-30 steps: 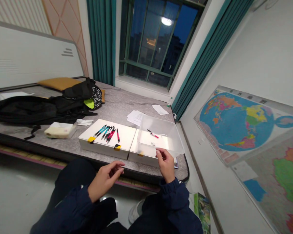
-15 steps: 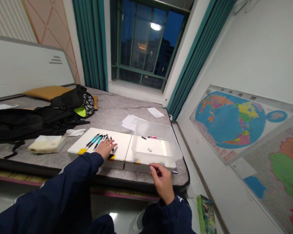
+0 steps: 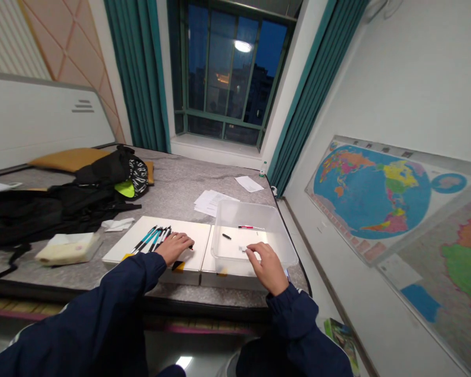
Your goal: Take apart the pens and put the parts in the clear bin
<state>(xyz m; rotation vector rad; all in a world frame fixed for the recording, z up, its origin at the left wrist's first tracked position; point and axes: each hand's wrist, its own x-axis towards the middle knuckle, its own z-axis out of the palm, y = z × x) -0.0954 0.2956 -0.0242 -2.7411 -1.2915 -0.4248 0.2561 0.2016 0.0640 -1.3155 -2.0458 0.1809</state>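
My left hand [image 3: 176, 247] is over the left white box, just right of a row of black, blue and white pens [image 3: 153, 238]. Its fingers are closed together, and a dark end, apparently of a pen [image 3: 191, 247], sticks out at the fingertips; the rest is hidden. My right hand [image 3: 270, 268] reaches over the near wall of a clear plastic bin [image 3: 215, 241]. Thumb and forefinger are drawn together, close to a small pale piece [image 3: 242, 249]; whether anything is between them cannot be made out. A short black piece [image 3: 226, 236] and a red-and-clear pen part [image 3: 246, 227] are also there.
Two white boxes [image 3: 120, 243] stand side by side near the bed's front edge, the bin on the right one. To the left are a tissue pack [image 3: 68, 248] and a black backpack [image 3: 35, 212]. Paper sheets [image 3: 210, 202] lie behind the bin.
My left hand has moved right, away from the row of pens, with its fingers drawn together. My right hand has moved up and forward, from in front of the bin to over it.
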